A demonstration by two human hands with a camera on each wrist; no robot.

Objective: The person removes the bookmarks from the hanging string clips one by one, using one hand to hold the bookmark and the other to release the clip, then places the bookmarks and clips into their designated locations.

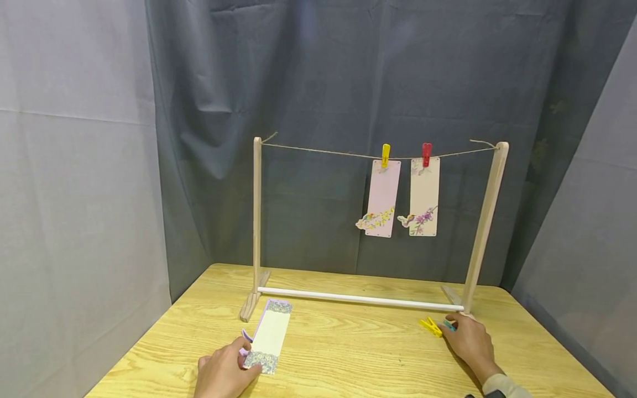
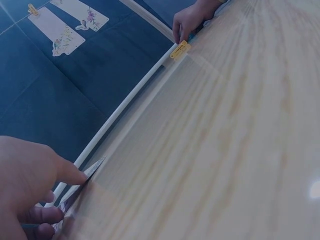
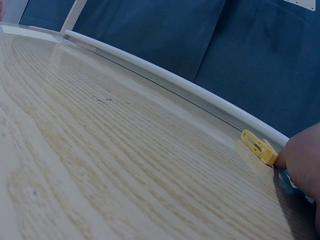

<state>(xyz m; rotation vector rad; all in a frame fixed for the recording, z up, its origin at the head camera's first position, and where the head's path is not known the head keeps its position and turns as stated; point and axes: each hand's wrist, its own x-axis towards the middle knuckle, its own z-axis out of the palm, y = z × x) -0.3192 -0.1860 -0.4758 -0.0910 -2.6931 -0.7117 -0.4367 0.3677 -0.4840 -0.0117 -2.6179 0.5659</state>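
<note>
At the near edge of the wooden table (image 1: 348, 354), the left hand (image 1: 221, 373) lay on the near end of a long card (image 1: 269, 336) with a cream middle and purple patterned ends. Its fingers were curled at the card's lower left corner, and the left wrist view showed the thumb (image 2: 67, 172) pressed on the card's edge (image 2: 82, 182) with the other fingers tucked beneath, so the hand pinched the card. A small purple clip (image 1: 246, 337) peeped out just left of the card, touching the fingers; how it was held could not be told.

Over to the right and slightly farther back, the right hand (image 1: 470, 340) rested on the table with its fingertips on a yellow clothespin (image 1: 431, 326). Something teal (image 1: 449, 325) showed under the fingers beside it. The right wrist view showed a fingertip (image 3: 300, 155) touching the end of the pin (image 3: 259, 147), which lay flat on the wood; whether the fingers gripped it or only touched it could not be told.

Just behind both hands stood a wooden drying frame (image 1: 256, 221) with a white crossbar (image 1: 358, 299) low between its two posts. A twine line (image 1: 323, 151) ran across the top. From it hung a pink card (image 1: 382, 198) under a yellow peg (image 1: 385, 155) and, just beside it, a cream card (image 1: 424, 197) under a red peg (image 1: 426, 153), both with flower and bird prints. Grey cloth (image 1: 323, 83) hung behind.
</note>
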